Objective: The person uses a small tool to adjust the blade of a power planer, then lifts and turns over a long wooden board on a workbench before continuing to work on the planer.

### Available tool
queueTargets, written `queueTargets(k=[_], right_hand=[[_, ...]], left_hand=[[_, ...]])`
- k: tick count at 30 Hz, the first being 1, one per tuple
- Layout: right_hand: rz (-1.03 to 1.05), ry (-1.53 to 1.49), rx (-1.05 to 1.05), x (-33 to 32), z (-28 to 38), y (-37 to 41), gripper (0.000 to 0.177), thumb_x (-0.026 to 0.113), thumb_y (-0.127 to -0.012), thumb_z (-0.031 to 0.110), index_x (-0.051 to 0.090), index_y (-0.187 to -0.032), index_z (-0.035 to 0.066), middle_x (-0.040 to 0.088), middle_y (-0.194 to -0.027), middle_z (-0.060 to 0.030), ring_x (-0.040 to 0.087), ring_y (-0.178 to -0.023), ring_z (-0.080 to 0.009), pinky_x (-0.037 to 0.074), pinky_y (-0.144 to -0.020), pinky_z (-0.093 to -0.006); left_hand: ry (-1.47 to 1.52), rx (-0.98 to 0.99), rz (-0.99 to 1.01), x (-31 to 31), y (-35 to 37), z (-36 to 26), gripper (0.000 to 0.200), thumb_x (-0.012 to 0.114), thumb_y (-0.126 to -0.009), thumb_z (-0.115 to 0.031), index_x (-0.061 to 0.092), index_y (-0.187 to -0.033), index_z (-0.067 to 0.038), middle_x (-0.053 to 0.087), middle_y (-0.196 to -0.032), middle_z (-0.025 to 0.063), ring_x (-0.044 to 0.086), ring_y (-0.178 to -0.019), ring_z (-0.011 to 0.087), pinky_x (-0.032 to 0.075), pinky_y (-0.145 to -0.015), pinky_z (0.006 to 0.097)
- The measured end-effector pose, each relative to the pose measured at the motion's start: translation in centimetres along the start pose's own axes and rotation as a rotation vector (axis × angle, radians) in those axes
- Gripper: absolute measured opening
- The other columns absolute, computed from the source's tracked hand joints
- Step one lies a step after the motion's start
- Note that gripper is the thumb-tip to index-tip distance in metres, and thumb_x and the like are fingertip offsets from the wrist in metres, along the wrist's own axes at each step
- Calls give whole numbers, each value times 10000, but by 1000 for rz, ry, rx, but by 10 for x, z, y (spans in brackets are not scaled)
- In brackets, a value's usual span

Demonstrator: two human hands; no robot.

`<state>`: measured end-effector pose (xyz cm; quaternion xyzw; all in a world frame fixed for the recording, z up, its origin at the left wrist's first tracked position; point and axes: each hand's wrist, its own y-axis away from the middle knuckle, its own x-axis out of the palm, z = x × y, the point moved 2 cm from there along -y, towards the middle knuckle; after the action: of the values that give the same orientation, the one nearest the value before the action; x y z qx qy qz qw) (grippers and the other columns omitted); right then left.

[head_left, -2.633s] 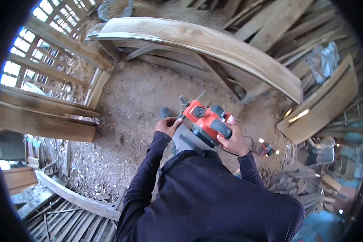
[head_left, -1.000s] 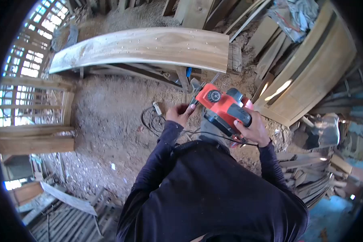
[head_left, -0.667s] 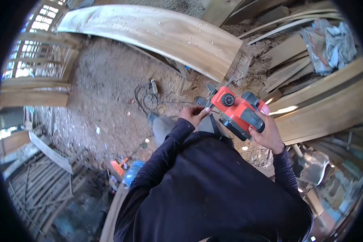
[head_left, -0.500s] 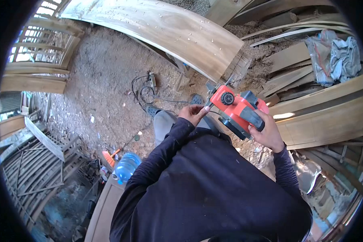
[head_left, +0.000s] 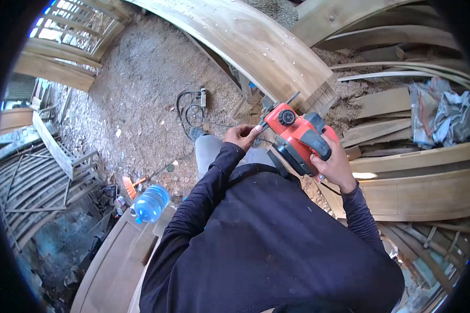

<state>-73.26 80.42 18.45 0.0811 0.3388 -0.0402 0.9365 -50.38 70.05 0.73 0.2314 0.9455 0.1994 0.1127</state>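
A red and black electric planer (head_left: 291,123), with a black round knob on its front, is held up in front of my waist. My right hand (head_left: 333,163) is wrapped round its black rear handle. With thumb and fingers closed, my left hand (head_left: 243,136) pinches the end of a thin dark bar at the planer's left front side. What that bar is fixed to is partly hidden. Beyond the planer lies a wide wooden board (head_left: 266,47) strewn with shavings, its near end close to the tool.
A power strip (head_left: 202,98) with a coiled black cord lies on the dirt floor. At the left are a blue water bottle (head_left: 152,202), an orange brush (head_left: 129,187) and a wooden panel (head_left: 102,261). Planks (head_left: 397,195) and plastic sheeting (head_left: 444,115) lie to the right.
The view has shifted, so the surroundings sit differently in it. The planer and both hands have moved slightly left in view; both grips look the same.
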Motion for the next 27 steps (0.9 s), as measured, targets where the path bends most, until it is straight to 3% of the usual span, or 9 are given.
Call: queueTargets(k=[7,15,17,18,21,22,27], right_hand=[[65,-92,33,26,7,-67,312,623,-699,114,596,-985,-5,620,-770,-156,615,-710,-284,484,-715,-361],[173,-49,125,51,21,-152,304,627,-713,86,609,-1000,-12,650,-807,-104,629,-742,-190,493,-728,-323],[118,-92,99,61,29,-176,275,628,-712,70,612,-976,-6,645,-784,-84,625,-721,-183,494,-711,-318],[112,-120,104,67,30,-190,254,627,-719,66,616,-964,0,642,-770,-70,623,-713,-170,494,-696,-313],[177,-130,228,79,37,-234,252,628,-726,68,620,-969,4,648,-780,-57,623,-724,-154,495,-687,-305],[167,-111,162,85,33,-250,256,630,-730,71,626,-976,1,649,-798,-57,618,-712,-136,494,-652,-289],[178,-171,216,115,11,-331,233,635,-725,76,635,-943,-6,638,-792,-59,599,-666,-115,490,-598,-267]], left_hand=[[49,-63,-67,-49,-34,-26,394,688,-862,-383,698,-969,-3,683,-813,32,596,-755,87,477,-706,252],[2,-68,-106,-105,-100,-33,459,683,-842,-450,706,-999,-19,684,-799,58,607,-738,113,485,-691,287],[42,-180,-68,-124,-110,-52,493,685,-827,-481,709,-1011,-25,685,-785,61,613,-727,125,489,-679,300],[92,-76,-91,-132,-118,-55,517,681,-818,-503,711,-1017,-27,694,-789,83,625,-729,137,496,-682,304],[3,-79,-111,-158,-157,-50,544,672,-810,-530,712,-1020,-30,702,-802,109,636,-737,147,502,-692,309],[-60,-66,-144,-168,-172,-47,561,666,-803,-551,715,-1014,-33,707,-823,121,642,-736,156,503,-699,312],[-12,-101,-161,-204,-247,-33,577,663,-797,-568,714,-986,-25,711,-826,103,666,-739,156,511,-695,279]])
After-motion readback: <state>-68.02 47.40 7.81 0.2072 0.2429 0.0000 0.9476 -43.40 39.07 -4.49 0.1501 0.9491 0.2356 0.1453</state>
